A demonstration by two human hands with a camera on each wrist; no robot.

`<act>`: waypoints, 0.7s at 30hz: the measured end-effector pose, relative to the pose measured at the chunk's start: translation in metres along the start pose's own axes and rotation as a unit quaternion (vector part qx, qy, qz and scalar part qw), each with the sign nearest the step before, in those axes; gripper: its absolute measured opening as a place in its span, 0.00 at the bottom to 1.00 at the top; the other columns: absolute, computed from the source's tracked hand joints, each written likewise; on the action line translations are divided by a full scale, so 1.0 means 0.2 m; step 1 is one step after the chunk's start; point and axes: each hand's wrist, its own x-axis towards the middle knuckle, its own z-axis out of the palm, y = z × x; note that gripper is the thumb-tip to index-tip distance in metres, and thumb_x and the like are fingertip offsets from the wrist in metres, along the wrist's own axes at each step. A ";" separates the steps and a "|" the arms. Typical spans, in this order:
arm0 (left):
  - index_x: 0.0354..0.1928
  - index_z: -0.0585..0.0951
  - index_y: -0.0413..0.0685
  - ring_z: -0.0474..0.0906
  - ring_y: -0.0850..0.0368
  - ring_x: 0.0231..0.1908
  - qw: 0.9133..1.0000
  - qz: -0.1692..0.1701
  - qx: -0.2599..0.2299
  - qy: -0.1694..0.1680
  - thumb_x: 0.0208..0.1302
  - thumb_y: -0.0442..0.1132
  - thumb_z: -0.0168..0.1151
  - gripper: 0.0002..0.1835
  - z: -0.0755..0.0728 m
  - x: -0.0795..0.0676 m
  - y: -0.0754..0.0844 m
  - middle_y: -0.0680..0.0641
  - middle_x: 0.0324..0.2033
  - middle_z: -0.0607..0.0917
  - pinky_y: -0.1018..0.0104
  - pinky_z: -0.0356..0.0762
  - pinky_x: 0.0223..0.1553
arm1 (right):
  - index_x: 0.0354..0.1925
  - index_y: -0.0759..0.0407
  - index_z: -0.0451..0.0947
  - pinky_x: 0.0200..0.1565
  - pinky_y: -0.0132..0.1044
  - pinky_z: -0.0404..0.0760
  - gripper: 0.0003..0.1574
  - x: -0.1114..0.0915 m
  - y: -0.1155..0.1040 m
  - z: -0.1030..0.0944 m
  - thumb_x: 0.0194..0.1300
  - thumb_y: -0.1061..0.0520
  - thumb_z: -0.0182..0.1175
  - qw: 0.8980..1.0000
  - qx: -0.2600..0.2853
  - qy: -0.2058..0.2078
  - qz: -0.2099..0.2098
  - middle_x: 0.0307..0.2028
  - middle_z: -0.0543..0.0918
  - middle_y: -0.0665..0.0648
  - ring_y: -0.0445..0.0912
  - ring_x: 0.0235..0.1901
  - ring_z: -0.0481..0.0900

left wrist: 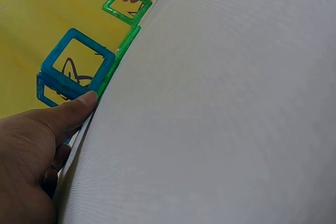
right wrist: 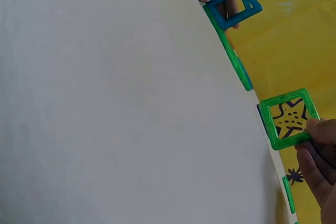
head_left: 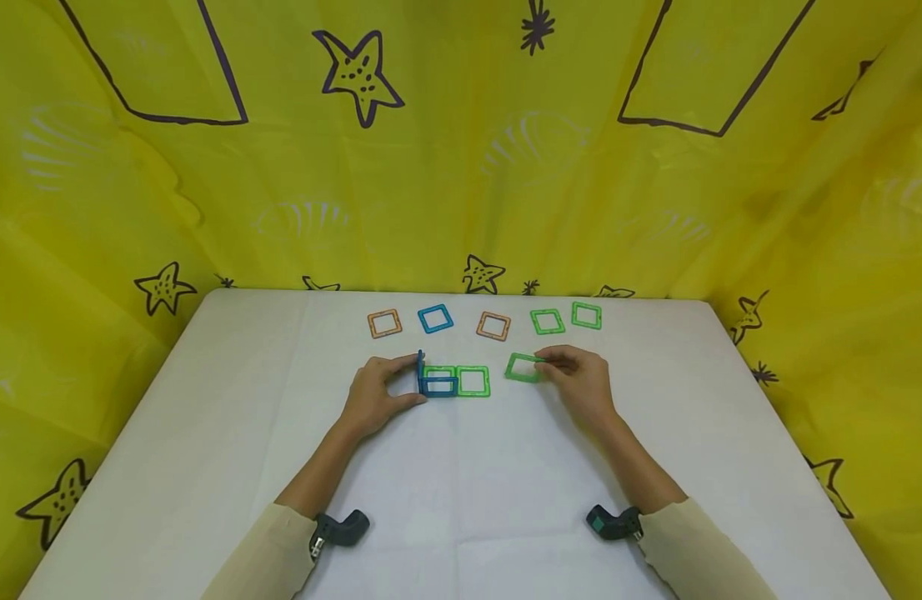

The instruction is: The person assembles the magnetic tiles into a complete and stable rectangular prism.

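Observation:
My left hand (head_left: 374, 396) holds two blue square frames at the left end of a row, thumb at the front and fingers behind. One blue frame (head_left: 420, 371) stands edge-on to the head view; the other blue frame (head_left: 440, 393) faces front, meeting it at a corner. Behind these shows one green square frame (head_left: 440, 368), partly hidden, with a second green frame (head_left: 473, 394) flat on the table beside it. To the right, my right hand (head_left: 584, 383) pinches a green square frame (right wrist: 290, 141) by its edge, raised and apart from the row.
Along the back of the white table (head_left: 461, 492) lie loose square frames: an orange one (head_left: 388, 334), a blue one (head_left: 439, 328), another orange one (head_left: 491, 337) and two green ones (head_left: 548, 332). A yellow patterned curtain (head_left: 446, 183) hangs behind and at both sides.

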 end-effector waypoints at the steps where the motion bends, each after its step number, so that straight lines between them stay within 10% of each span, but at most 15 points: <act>1: 0.69 0.82 0.49 0.75 0.45 0.57 1.000 0.000 0.000 0.000 0.56 0.43 0.83 0.36 0.00 0.00 0.00 0.46 0.60 0.86 0.45 0.70 0.58 | 0.44 0.66 0.89 0.39 0.28 0.83 0.08 0.00 -0.01 0.01 0.65 0.67 0.73 1.000 0.001 -0.001 0.001 0.41 0.91 0.60 0.46 0.37 0.88; 21: 0.69 0.81 0.49 0.76 0.45 0.56 1.000 0.006 0.003 0.000 0.56 0.42 0.83 0.37 0.00 0.00 0.00 0.47 0.60 0.86 0.46 0.71 0.58 | 0.41 0.61 0.91 0.38 0.30 0.81 0.07 -0.04 -0.07 0.15 0.63 0.65 0.74 0.999 -0.008 -0.025 -0.029 0.36 0.91 0.54 0.47 0.35 0.86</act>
